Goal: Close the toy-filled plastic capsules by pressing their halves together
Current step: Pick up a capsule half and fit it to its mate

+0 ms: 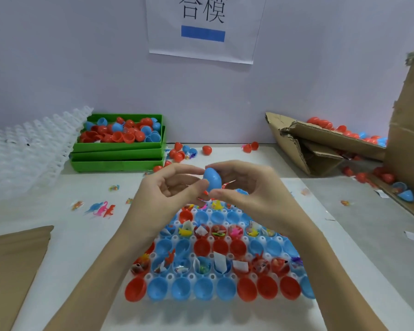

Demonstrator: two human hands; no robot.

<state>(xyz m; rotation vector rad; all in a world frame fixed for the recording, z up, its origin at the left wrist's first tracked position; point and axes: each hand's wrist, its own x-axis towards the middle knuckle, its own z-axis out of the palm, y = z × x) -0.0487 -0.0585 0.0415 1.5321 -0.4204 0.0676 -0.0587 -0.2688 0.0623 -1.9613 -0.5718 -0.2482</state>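
**Seating a blue capsule above the tray**

The right thumb and fingers (221, 167) pinch the blue capsule (212, 180) from above and below. The left thumb and forefinger (196, 187) press on its left side; the other left fingers curl loosely. A red-and-white slip (228, 185) sticks out at the capsule's right edge.

To do this step well, tuck that slip inside first; otherwise it will likely jam the seam. Keep the rims aligned, then squeeze straight along the capsule's axis until the halves seat.

Both hands are raised above the far edge of the tray (213, 274), palms facing each other, wrists bent inward. The left hand (167, 194) and right hand (251, 189) nearly meet at the capsule. Both forearms angle up from the lower corners.
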